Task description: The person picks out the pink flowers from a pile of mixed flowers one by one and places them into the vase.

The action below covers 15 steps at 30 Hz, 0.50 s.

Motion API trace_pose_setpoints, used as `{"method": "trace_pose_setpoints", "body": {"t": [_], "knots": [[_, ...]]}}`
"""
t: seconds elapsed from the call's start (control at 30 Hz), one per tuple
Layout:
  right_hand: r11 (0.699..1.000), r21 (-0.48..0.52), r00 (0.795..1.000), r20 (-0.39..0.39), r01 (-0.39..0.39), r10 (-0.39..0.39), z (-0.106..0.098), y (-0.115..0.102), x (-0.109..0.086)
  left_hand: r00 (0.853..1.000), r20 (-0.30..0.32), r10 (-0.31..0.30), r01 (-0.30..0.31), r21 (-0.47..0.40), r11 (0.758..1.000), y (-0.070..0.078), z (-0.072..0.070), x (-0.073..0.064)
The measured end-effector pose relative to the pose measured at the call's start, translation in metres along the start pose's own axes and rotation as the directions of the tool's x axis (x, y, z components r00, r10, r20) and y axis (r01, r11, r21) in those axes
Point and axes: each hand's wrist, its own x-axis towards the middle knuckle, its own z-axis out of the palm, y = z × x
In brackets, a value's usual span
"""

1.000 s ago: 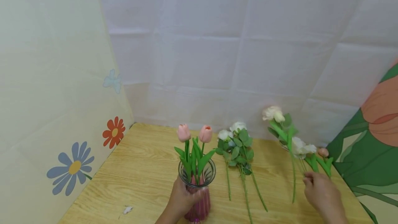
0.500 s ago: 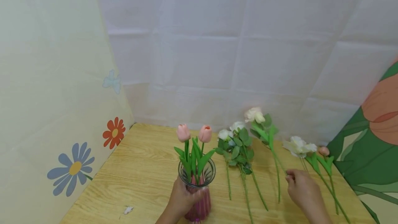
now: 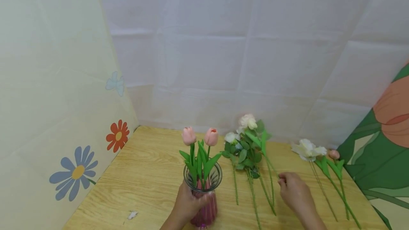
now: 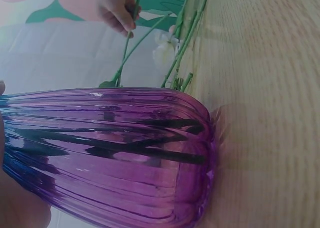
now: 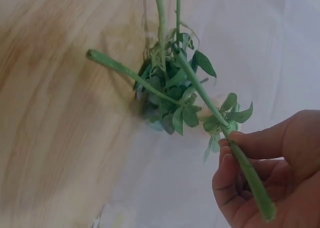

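Flower stem [image 5: 252,180], held right of vase [image 3: 204,213], pinched near its bottom end by right hand [image 3: 296,193] fingers; likely light, springy, best taken there. Vase clasped in left hand [image 3: 187,203], probably slick, perhaps breakable.

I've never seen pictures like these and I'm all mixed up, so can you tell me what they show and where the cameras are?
There's no robot here, just a person's two bare hands. The widest picture comes from a camera worn on the head, looking forward and down. The other two come from cameras on the wrists, so the table looks tipped sideways there.

The left hand holds a see-through purple vase with two pink tulips in it. The right hand pinches a green stem.

On the wooden table lie white flowers with green leaves. Farther right are another white flower and a pink bud.
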Motion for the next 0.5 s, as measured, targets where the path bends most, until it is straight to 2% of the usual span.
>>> {"method": "trace_pose_setpoints", "body": {"t": [0.13, 0.5], "knots": [[1.000, -0.013, 1.000, -0.004, 0.005, -0.005, 0.009, -0.005, 0.003, 1.000, 0.000, -0.006, 0.006, 0.005, 1.000, 0.001, 0.000, 0.001], [1.000, -0.003, 0.998, 0.068, -0.010, 0.010, 0.033, -0.009, 0.010, 1.000, 0.006, -0.015, 0.015, -0.008, 1.000, 0.000, -0.001, 0.000]]}}
